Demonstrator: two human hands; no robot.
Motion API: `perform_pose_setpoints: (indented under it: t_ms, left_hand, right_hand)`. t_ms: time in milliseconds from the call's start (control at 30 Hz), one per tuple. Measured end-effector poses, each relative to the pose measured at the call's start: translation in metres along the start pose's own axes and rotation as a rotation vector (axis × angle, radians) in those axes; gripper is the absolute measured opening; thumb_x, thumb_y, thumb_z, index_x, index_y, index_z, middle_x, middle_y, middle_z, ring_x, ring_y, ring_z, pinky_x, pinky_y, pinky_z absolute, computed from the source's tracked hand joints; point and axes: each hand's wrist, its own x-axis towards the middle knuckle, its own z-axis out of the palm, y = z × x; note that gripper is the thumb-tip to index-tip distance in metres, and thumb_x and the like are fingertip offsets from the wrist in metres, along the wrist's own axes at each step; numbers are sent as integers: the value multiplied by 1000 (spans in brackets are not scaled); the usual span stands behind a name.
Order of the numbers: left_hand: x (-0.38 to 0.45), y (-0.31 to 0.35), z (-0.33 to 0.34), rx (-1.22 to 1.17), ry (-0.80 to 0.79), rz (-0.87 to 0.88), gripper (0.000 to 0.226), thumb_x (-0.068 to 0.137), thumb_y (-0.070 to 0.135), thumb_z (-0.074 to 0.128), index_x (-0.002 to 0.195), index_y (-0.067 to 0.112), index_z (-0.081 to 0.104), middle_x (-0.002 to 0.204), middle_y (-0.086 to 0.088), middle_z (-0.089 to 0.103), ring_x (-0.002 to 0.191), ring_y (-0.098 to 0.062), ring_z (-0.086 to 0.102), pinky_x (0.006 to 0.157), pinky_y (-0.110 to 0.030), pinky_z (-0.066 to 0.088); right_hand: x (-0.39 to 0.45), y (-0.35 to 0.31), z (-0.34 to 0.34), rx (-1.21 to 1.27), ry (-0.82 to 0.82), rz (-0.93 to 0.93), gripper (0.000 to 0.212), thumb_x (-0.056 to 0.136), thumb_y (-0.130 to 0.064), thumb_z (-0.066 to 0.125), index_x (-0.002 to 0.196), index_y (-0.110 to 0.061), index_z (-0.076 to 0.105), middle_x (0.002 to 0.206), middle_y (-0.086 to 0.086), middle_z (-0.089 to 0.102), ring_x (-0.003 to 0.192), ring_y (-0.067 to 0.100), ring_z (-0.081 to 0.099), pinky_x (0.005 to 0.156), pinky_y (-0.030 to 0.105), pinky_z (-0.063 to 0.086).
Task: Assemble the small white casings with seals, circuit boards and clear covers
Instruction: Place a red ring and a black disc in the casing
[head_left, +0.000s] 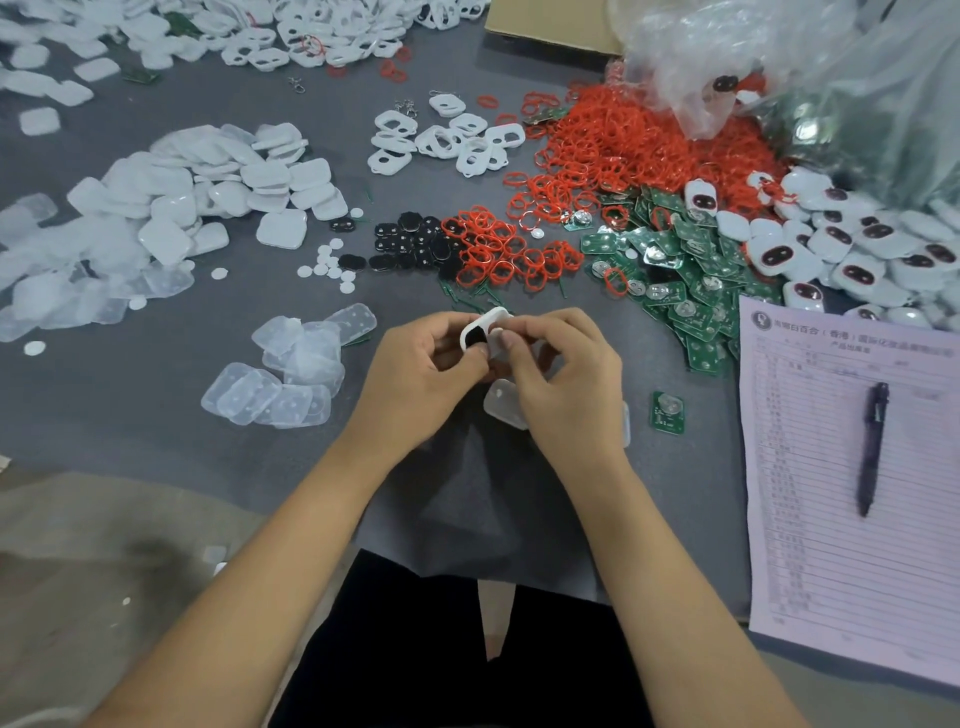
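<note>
Both my left hand (423, 366) and right hand (561, 379) pinch white casing (480, 330); black insert may seat crooked if thumbs press unevenly.

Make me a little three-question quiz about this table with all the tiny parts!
1. True or false: both hands hold the white casing.
2. What lies on the printed sheet? A) scissors B) a pen C) a cup
3. What colour are the loose seal rings piled beside the plastic bag?

Key:
1. True: the left hand and right hand both pinch it.
2. B, the pen.
3. Red.
</note>
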Motion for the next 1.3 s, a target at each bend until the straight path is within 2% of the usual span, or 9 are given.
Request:
perform_pose_setpoints:
  t_ms: [100, 300, 467, 600, 700, 900, 967, 1100, 1300]
  left_hand:
    - [-1, 0, 0, 12, 0, 6, 23, 97, 1, 67, 114, 15, 75, 99, 5, 80, 92, -12, 77, 85, -30, 63]
    - [-1, 0, 2, 96, 6, 23, 18, 98, 8, 68, 114, 14, 74, 94, 4, 79, 86, -13, 77, 81, -35, 63]
    - [-3, 5, 2, 82, 12, 27, 12, 99, 11, 69, 109, 11, 75, 89, 1, 78, 77, -10, 76, 68, -22, 59]
    - [-5, 5, 0, 81, -4, 44, 14, 99, 13, 69, 112, 13, 75, 91, -2, 78, 81, -20, 76, 76, -37, 63]
    - [-6, 4, 1, 94, 22, 72, 14, 98, 14, 71, 112, 14, 75, 91, 2, 79, 79, -11, 74, 72, -27, 60]
    - [-7, 2, 1, 61, 16, 95, 16, 98, 13, 71, 113, 11, 75, 93, 5, 79, 81, -5, 74, 71, -18, 56]
    - [-7, 2, 0, 46, 12, 102, 17, 98, 13, 70, 114, 12, 75, 96, 3, 80, 86, -11, 76, 74, -22, 58]
    - [-8, 2, -1, -2, -40, 117, 20, 101, 11, 64, 119, 14, 74, 104, 1, 80, 97, -19, 77, 83, -32, 62]
    - [-8, 4, -1, 8, -66, 155, 24, 104, 10, 61, 125, 10, 72, 109, 1, 79, 101, -17, 76, 86, -32, 62]
  right_hand:
    - [0, 1, 1, 13, 16, 22, 6, 91, -21, 77, 96, -24, 81, 91, -10, 67, 82, 10, 64, 72, 31, 52]
    - [0, 0, -3, 88, 6, 49, 6, 88, -20, 78, 88, -25, 78, 89, -13, 69, 80, 14, 63, 71, 34, 52]
    - [-3, -2, -4, 86, -2, 95, 16, 87, -35, 74, 86, -31, 59, 85, -8, 64, 71, 16, 59, 66, 40, 52]
    - [-4, -5, -5, 154, -101, 38, 22, 95, -18, 67, 113, -30, 65, 98, -13, 66, 71, 15, 60, 66, 27, 48]
    - [-3, -6, -5, 162, -127, 12, 22, 98, -9, 64, 116, -20, 70, 98, -10, 68, 73, 11, 58, 69, 21, 45]
    - [-2, -5, -3, 254, -153, 39, 20, 99, -6, 61, 113, -19, 69, 93, -5, 67, 73, 17, 59, 70, 30, 52]
    - [0, -6, -4, 335, -181, 84, 22, 100, -5, 60, 114, -20, 68, 92, -3, 67, 76, 18, 61, 74, 38, 56]
    - [2, -5, -6, 431, -192, 135, 20, 100, -6, 60, 111, -21, 68, 96, 14, 68, 81, 40, 62, 73, 54, 57]
    - [1, -10, -5, 430, -164, 141, 21, 98, 0, 57, 106, -18, 65, 91, 12, 67, 71, 30, 60, 69, 48, 54]
